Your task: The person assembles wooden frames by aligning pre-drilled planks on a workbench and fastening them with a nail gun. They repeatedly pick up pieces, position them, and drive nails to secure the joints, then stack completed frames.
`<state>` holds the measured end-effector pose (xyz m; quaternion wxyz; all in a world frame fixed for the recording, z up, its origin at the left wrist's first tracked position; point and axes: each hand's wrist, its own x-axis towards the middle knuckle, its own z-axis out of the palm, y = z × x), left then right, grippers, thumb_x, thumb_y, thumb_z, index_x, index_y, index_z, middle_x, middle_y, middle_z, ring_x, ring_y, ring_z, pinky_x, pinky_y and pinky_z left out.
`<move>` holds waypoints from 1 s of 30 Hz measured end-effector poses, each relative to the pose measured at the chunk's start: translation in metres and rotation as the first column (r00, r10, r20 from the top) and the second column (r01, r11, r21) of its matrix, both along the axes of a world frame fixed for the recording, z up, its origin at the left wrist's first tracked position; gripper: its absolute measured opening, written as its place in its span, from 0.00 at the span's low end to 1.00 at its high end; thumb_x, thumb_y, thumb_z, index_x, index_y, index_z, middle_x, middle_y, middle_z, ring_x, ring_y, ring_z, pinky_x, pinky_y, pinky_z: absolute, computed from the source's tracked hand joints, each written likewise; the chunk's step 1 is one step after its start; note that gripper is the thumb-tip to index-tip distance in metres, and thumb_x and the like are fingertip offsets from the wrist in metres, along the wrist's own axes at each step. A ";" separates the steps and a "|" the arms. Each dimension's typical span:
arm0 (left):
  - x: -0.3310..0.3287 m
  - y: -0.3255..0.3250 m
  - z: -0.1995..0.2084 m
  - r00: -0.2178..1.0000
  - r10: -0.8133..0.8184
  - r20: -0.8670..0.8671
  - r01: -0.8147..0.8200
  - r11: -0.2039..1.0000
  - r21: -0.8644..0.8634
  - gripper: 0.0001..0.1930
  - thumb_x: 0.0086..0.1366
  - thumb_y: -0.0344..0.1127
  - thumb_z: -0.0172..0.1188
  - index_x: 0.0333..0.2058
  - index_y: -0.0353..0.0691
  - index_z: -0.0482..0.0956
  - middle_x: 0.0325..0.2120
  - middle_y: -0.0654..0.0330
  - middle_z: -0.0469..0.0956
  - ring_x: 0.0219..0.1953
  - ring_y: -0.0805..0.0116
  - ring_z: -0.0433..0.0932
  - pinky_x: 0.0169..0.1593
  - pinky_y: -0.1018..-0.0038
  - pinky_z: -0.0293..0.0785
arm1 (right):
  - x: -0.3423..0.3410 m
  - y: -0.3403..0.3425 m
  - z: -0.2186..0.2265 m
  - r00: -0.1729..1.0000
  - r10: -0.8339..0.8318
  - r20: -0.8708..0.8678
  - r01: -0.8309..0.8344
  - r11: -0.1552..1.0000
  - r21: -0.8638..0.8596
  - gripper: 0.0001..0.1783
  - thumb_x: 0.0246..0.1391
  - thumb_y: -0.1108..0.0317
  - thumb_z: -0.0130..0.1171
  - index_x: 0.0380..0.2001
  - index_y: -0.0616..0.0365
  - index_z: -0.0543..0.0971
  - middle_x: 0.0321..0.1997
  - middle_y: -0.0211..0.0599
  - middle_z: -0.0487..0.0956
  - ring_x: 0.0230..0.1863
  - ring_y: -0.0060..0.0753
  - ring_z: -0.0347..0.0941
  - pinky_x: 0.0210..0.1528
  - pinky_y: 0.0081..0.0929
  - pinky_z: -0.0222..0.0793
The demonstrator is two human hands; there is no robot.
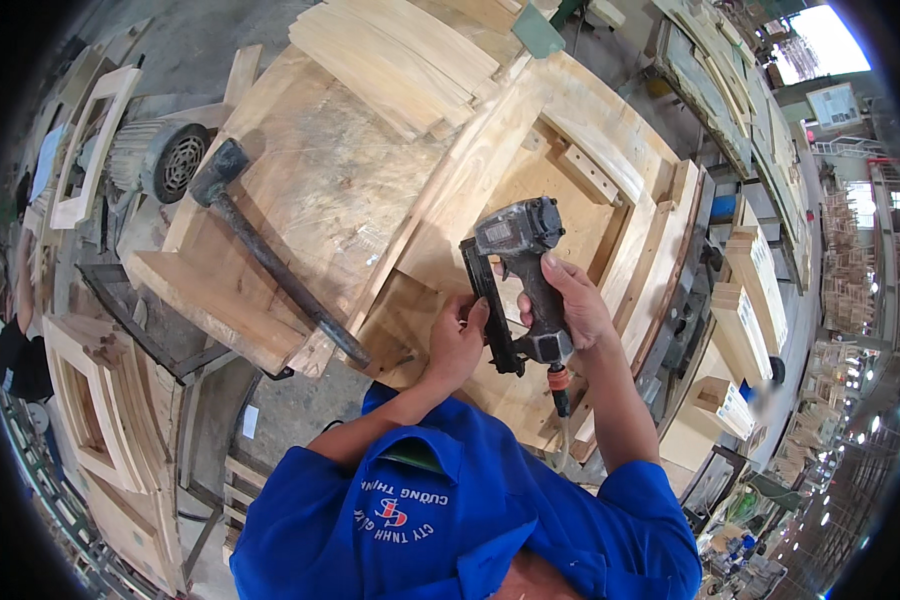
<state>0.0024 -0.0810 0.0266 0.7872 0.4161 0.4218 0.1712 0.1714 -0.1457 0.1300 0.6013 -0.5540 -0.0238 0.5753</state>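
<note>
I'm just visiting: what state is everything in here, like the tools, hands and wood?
Right hand: gripping the nail gun's handle
Left hand: fingers curled, beside the magazine
Nail gun: held up
Magazine: can't tell if loaded
Hose: connected to the gun
Mallet: lying down, unheld
Thin boards: piled flat, unevenly
Motor: can't tell if running
</note>
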 end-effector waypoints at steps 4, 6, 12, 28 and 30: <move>-0.010 0.005 0.001 0.998 -0.041 -0.040 0.041 0.999 -0.004 0.15 0.77 0.40 0.59 0.49 0.31 0.77 0.32 0.60 0.80 0.28 0.75 0.78 0.32 0.74 0.76 | -0.009 0.005 -0.004 1.000 0.010 -0.002 -0.010 1.000 -0.019 0.25 0.73 0.46 0.57 0.51 0.61 0.81 0.28 0.40 0.83 0.24 0.30 0.80 0.28 0.28 0.78; -0.013 0.004 -0.007 0.997 -0.059 -0.050 0.059 0.998 -0.004 0.15 0.77 0.40 0.58 0.49 0.31 0.77 0.32 0.59 0.80 0.28 0.75 0.78 0.32 0.74 0.76 | -0.011 0.008 -0.001 0.999 0.038 0.016 -0.037 0.999 -0.034 0.26 0.73 0.46 0.56 0.50 0.61 0.81 0.27 0.39 0.83 0.23 0.29 0.80 0.28 0.28 0.78; -0.018 -0.001 -0.010 0.999 -0.053 -0.003 0.053 0.997 -0.062 0.17 0.78 0.42 0.57 0.51 0.31 0.77 0.31 0.59 0.80 0.30 0.74 0.80 0.32 0.74 0.77 | -0.019 0.009 0.003 0.994 0.093 0.064 -0.088 0.993 -0.073 0.25 0.74 0.47 0.55 0.51 0.61 0.80 0.27 0.37 0.82 0.24 0.28 0.79 0.29 0.26 0.78; -0.091 0.037 -0.034 0.992 -0.067 -0.106 0.086 0.977 0.194 0.17 0.78 0.46 0.58 0.33 0.40 0.75 0.21 0.71 0.69 0.22 0.81 0.67 0.27 0.77 0.65 | -0.147 -0.100 -0.016 0.620 0.270 0.737 -0.179 0.963 -0.203 0.28 0.63 0.70 0.67 0.65 0.65 0.76 0.60 0.43 0.73 0.57 0.37 0.76 0.55 0.30 0.76; -0.110 0.037 -0.030 0.989 -0.049 -0.136 0.070 0.986 0.149 0.17 0.78 0.47 0.58 0.34 0.40 0.76 0.21 0.71 0.70 0.22 0.81 0.67 0.26 0.76 0.64 | -0.159 -0.090 -0.020 0.528 0.313 0.790 -0.208 0.949 -0.237 0.30 0.60 0.70 0.69 0.64 0.64 0.76 0.62 0.46 0.72 0.61 0.43 0.74 0.59 0.33 0.74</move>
